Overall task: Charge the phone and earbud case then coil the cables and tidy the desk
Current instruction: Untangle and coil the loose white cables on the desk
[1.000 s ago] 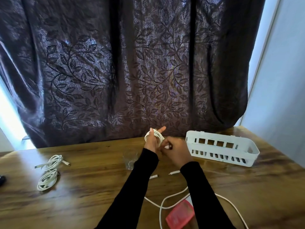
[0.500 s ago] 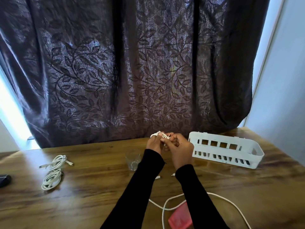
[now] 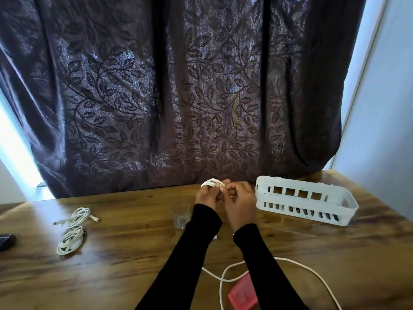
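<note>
A white cable coil [image 3: 212, 183] is wound around the fingers of my left hand [image 3: 207, 194], held above the wooden desk near its far edge. My right hand [image 3: 240, 203] sits close beside it, its fingers pinching the cable's end at the coil. Two more coiled white cables [image 3: 72, 230] lie at the desk's left. A loose white cable [image 3: 308, 268] loops across the near side, partly under my arms. A pink phone [image 3: 242, 295] lies by that loop, partly hidden by my right sleeve.
A white slotted plastic basket [image 3: 305, 205] stands at the right. A small clear glass [image 3: 180, 217] stands just left of my left wrist. A dark object [image 3: 6, 241] pokes in at the left edge. A dark leaf-patterned curtain [image 3: 178, 97] hangs behind the desk [image 3: 125, 253].
My hands have closed together over the coil; the left fingers, spread before, now curl around it, and the right hand has shifted closer. The view has tilted slightly upward.
</note>
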